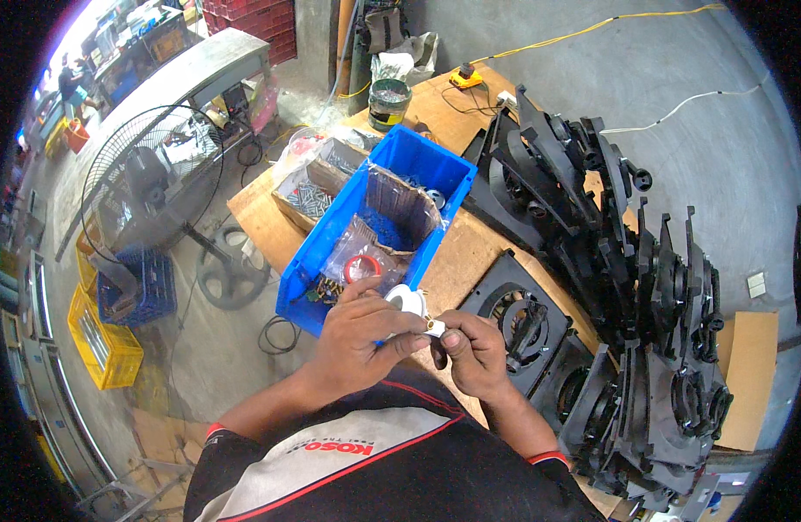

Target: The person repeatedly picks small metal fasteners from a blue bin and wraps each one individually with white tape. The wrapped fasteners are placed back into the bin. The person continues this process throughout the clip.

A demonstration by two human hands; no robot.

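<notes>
Head view: gripping a white roll (408, 299) in the left hand (361, 335), at the blue bin (433, 157)'s near right edge; pinching a small white-and-brass piece (434, 328) in the right hand (477, 352), just outside that edge, nearly touching left fingertips, long axis unclear.

The white part (407, 299) looks smooth plastic, the bin (427, 155) glossy plastic, the tabletop (457, 254) matt wood

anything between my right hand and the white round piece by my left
Yes: in this view, a brass-coloured piece and a small white piece lie between the right hand and the white round piece, by the fingertips of the left hand.
</notes>
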